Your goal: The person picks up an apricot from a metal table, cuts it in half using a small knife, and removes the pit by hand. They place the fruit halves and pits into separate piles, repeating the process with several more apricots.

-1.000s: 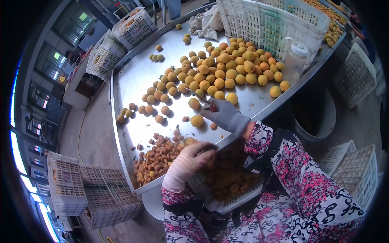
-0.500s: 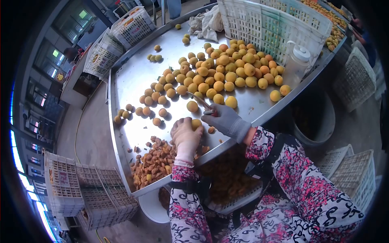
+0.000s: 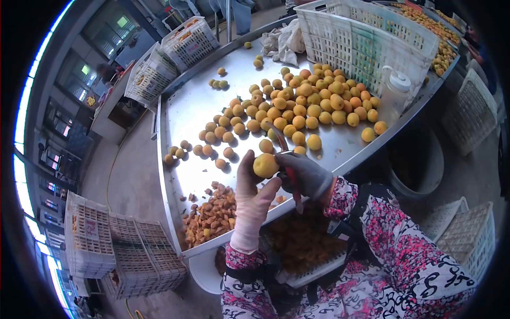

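My left hand [image 3: 251, 196] pinches a yellow apricot [image 3: 265, 166] between thumb and fingers, raised over the front of the metal table [image 3: 180, 119]. Close against the fruit's right side is my right hand [image 3: 308, 173] in a grey glove. Its fingers are wrapped round a red-handled tool [image 3: 291, 182] with a curved metal tip pointing up and away. Beyond both hands spreads a heap of whole apricots [image 3: 303, 101]. A pile of brown apricot pits [image 3: 212, 215] lies to the left of my left wrist, at the near corner.
A white plastic crate [image 3: 366, 45] stands on the table's far side, with a clear lidded bottle [image 3: 394, 93] and a crumpled cloth [image 3: 284, 42] beside it. Stacked crates [image 3: 87, 234] sit on the floor at left. A bucket [image 3: 419, 183] stands right of the table, a white tub [image 3: 204, 271] below its edge.
My left hand has lifted the apricot off the table toward me. My right hand has turned the tool upright and brought it up against the fruit. The view has shifted slightly.
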Tool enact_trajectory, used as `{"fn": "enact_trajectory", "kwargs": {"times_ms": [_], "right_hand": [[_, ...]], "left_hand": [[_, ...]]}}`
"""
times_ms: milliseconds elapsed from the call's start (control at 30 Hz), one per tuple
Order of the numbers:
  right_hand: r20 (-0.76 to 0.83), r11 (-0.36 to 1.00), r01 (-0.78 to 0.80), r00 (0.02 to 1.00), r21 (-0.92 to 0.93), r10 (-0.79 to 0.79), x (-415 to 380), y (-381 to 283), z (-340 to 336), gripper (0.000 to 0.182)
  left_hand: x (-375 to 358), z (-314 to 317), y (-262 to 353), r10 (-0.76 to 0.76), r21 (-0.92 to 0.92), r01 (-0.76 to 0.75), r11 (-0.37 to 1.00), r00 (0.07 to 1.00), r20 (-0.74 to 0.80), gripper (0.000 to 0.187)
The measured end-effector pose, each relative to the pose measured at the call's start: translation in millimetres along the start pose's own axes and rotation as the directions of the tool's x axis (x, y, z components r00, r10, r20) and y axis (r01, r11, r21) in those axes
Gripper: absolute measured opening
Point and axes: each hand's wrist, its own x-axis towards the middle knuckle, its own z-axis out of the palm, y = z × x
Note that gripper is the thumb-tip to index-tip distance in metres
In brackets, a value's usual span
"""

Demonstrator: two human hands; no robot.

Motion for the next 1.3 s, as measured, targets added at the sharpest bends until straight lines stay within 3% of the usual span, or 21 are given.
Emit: {"fn": "enact_trajectory", "kwargs": {"times_ms": [33,67,267,333,367,433,500,567,600,633,700,767,833,967,1133,1233,1300], "right_hand": [[0.008,1.0,0.001,1.0,-0.001,-0.001,-0.1,1.4,2.7,0.031],[0.013,0.999,0.031,0.999,-0.015,-0.03,-0.3,3.9,5.0,0.03],[0.122,0.993,0.076,0.99,-0.086,-0.065,-6.0,4.5,9.6,0.029],[0.072,0.99,-0.087,0.993,-0.107,0.096,-5.7,-2.5,10.5,0.03],[0.074,0.991,-0.088,0.993,-0.105,0.096,-3.4,-0.6,10.0,0.03],[-0.073,0.967,0.03,0.996,-0.254,-0.05,2.0,3.6,8.2,0.028],[-0.07,0.929,0.087,0.99,-0.361,-0.12,0.1,3.9,2.8,0.028],[0.16,0.548,0.433,0.865,-0.715,-0.475,4.4,13.1,-10.4,0.03],[0.228,0.436,0.42,0.876,-0.796,-0.426,-8.9,6.0,-4.8,0.032],[0.229,0.438,0.421,0.876,-0.794,-0.425,-15.7,2.3,-1.2,0.032],[0.24,0.328,0.326,0.93,-0.887,-0.278,-23.9,-0.3,2.2,0.032],[0.27,0.298,0.357,0.917,-0.885,-0.295,-23.5,7.1,-1.8,0.033],[0.227,0.223,0.282,0.943,-0.933,-0.243,-24.5,7.6,-1.3,0.034],[0.203,0.242,0.248,0.959,-0.938,-0.197,-28.6,1.6,1.1,0.036],[0.177,0.072,0.185,0.978,-0.98,-0.108,-31.5,-7.9,2.4,0.039],[0.142,0.038,0.144,0.989,-0.989,-0.049,-32.0,-8.2,0.1,0.039],[0.14,0.095,0.145,0.988,-0.985,-0.064,-30.2,0.3,-1.2,0.04]], "left_hand": [[-2.4,2.0,2.1,-0.119,-0.225,0.116,0.967,0.993,-0.001,0.071],[-5.1,2.2,-2.6,-0.051,-0.186,0.048,0.981,0.999,-0.014,0.067],[-11.4,6.8,10.6,-0.085,-0.307,0.058,0.95,0.994,-0.074,0.06],[-11.7,2.3,10.3,-0.086,-0.323,0.057,0.945,0.993,-0.078,0.058],[-11.4,-1.8,8.9,-0.07,-0.339,0.047,0.94,0.996,-0.056,0.056],[-10.9,-9.8,8.5,-0.055,-0.351,0.038,0.936,0.998,-0.039,0.054],[-11.8,-18.4,9.2,-0.053,-0.278,0.041,0.96,0.998,-0.037,0.053],[-12.7,-25.7,12.4,-0.059,-0.265,0.047,0.963,0.998,-0.037,0.055],[-14.2,-32.3,15.5,-0.088,-0.25,0.085,0.965,0.996,0.0,0.056],[-14.7,-35.4,17.3,-0.117,-0.234,0.123,0.964,0.992,0.037,0.057],[-13.9,-37.2,19.7,-0.104,-0.228,0.106,0.968,0.994,0.025,0.058],[-13.6,-41.1,25.0,-0.163,-0.212,0.169,0.963,0.986,0.045,0.058],[-13.6,-43.8,23.5,-0.171,-0.198,0.175,0.964,0.985,0.038,0.058],[-14.4,-46.7,22.4,-0.213,-0.173,0.224,0.959,0.974,0.078,0.059],[-15.7,-48.5,22.6,-0.254,-0.088,0.263,0.961,0.962,0.098,0.057],[-17.0,-51.3,16.5,-0.258,-0.042,0.263,0.964,0.961,0.103,0.055],[-17.7,-48.8,11.5,-0.262,-0.047,0.269,0.962,0.958,0.119,0.054]]}}
